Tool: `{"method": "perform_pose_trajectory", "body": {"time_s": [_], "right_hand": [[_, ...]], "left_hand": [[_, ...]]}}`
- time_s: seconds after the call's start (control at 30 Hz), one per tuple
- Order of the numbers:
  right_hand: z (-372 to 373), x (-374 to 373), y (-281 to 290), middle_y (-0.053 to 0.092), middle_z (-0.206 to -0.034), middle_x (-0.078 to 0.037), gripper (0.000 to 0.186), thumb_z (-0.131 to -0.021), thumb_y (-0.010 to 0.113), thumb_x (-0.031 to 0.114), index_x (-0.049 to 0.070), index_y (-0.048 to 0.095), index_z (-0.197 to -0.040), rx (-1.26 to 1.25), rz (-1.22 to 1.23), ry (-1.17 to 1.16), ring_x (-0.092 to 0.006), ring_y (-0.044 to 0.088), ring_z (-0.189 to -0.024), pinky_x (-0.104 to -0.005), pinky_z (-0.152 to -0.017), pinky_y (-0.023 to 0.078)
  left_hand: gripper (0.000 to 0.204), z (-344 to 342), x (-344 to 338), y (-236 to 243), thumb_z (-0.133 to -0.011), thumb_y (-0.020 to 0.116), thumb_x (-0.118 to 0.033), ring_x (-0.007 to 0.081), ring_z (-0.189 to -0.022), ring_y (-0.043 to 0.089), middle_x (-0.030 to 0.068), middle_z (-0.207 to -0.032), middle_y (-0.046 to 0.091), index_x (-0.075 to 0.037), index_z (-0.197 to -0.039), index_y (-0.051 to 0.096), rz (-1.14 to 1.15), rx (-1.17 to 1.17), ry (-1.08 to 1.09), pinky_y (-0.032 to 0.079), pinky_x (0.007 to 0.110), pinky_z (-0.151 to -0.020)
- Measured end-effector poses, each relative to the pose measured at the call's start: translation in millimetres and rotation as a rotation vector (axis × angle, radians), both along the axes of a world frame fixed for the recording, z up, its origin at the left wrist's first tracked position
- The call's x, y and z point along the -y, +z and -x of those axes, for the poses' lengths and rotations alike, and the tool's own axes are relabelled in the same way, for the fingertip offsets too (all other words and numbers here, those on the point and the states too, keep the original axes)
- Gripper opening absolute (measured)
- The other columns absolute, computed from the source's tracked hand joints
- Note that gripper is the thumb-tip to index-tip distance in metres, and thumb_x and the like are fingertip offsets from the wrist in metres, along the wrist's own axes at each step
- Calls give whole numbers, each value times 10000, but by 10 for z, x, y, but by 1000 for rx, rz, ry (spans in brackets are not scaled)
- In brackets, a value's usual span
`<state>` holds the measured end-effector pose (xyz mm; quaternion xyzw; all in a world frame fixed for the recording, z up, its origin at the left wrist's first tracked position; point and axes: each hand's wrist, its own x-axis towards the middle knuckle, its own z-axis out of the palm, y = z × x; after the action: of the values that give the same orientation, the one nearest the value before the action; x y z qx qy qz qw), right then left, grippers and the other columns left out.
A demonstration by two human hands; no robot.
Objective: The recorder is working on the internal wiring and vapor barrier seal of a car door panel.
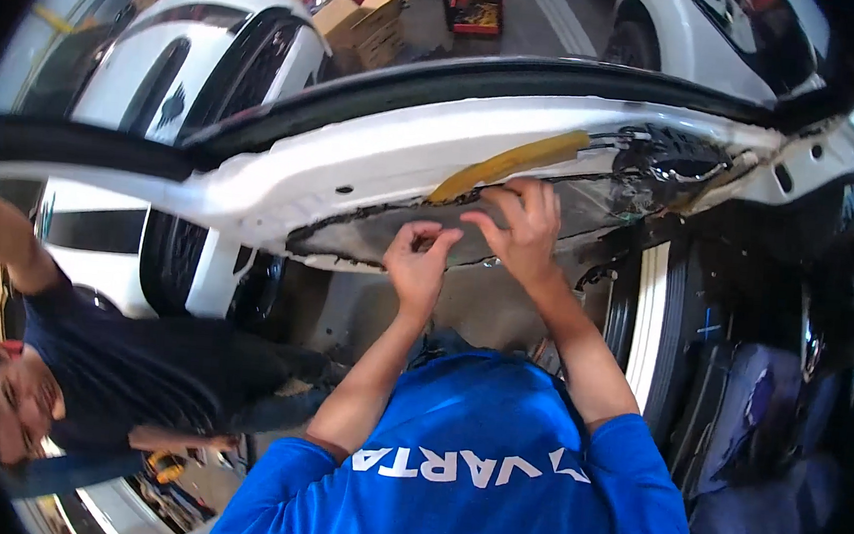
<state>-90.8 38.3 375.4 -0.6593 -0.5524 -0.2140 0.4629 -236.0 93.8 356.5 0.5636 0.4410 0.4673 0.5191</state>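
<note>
A white car door (pixel 367 132) with its inner side bare spans the view in front of me. A greyish plastic sheet (pixel 370 230) lies over its opening, edged with a ragged black sealant bead (pixel 335 228). My left hand (pixel 417 261) is at the sheet's near side, thumb and fingertips drawn together; whatever they hold is too small to make out. My right hand (pixel 529 225) is over the sheet, thumb apart from the curved fingers, fingertips by the sealant. Just beyond them a yellow foam strip (pixel 516 161) runs along the door.
Cables and a dark latch mechanism (pixel 671 156) sit at the door's right end. At left a person in a dark shirt (pixel 128 364) reaches an arm toward the door. A car seat (pixel 756 423) is at right. White cars (pixel 181 77) and cardboard boxes (pixel 366 23) stand beyond.
</note>
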Motion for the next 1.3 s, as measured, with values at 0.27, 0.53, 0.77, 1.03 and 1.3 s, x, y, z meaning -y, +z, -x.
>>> {"method": "perform_pose_trajectory", "body": {"time_s": [0.27, 0.53, 0.77, 1.03, 1.3], "right_hand": [[3, -173, -38, 559, -877, -26, 299, -568, 856, 298, 170, 678, -770, -65, 28, -131, -271, 529, -847, -408, -754, 379], [-80, -156, -149, 578, -907, 8, 286, -645, 828, 302, 204, 746, -901, 160, -127, -43, -229, 530, -912, -417, -803, 365], [-21, -164, -194, 602, -944, 23, 281, -666, 823, 245, 200, 744, -932, 281, -114, 67, -203, 566, -930, -418, -909, 402], [30, -221, -195, 628, -908, 5, 204, -694, 799, 222, 166, 707, -868, 288, -117, -31, -219, 584, -835, -408, -865, 412], [18, -210, -171, 597, -951, -23, 315, -676, 820, 325, 134, 663, -871, 265, -51, -98, -262, 539, -933, -453, -846, 395]], "left_hand": [[300, -231, -225, 19, -690, 874, -190, 71, -523, 512, 25, -566, 614, -6, -662, 639, -304, -102, 246, 440, 246, -523], [403, 376, -484, 79, -597, 899, -157, 207, -711, 561, 61, -865, 604, -123, -961, 728, -1082, -348, 44, 460, 302, -564], [444, 308, -517, 183, -613, 872, -162, 210, -838, 539, -4, -954, 632, -203, -1034, 738, -1257, -531, 55, 408, 348, -781], [282, 239, -584, 247, -650, 812, -85, 217, -842, 535, -35, -851, 614, -182, -889, 697, -1297, -529, -56, 372, 376, -782], [273, 260, -727, 438, -659, 802, -40, 218, -742, 547, -1, -809, 613, -143, -877, 674, -1321, -392, 98, 398, 354, -679]]}}
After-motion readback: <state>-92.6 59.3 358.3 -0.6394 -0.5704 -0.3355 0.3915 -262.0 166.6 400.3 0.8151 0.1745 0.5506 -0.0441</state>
